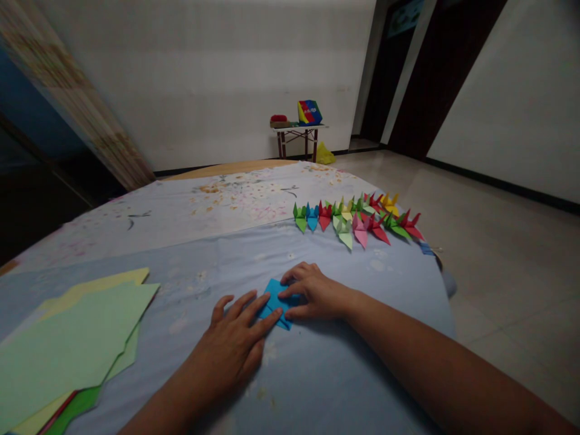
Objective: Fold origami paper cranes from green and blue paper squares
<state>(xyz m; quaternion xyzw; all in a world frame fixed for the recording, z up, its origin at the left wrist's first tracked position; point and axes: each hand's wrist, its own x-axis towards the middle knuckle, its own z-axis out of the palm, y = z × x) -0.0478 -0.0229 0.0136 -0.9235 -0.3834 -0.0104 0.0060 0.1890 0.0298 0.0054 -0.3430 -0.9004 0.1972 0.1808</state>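
Observation:
A small folded square of blue origami paper (274,290) lies flat on the light blue tablecloth. My left hand (240,335) reaches in from the lower left, its fingers stretched out and apart, with fingertips resting on the paper's left and near edge. From the right comes my right hand (315,293), fingers spread and bent a little, the tips pressing on the paper's right side. Both hands lie on top of the sheet; neither grips it. Part of the paper is hidden under the fingers.
Several folded paper cranes (360,226) in many colours stand at the table's right side. A stack of coloured paper sheets (81,338) lies on the left. Behind the round table, a small stand (299,128) holds a colourful box (310,113) against the wall.

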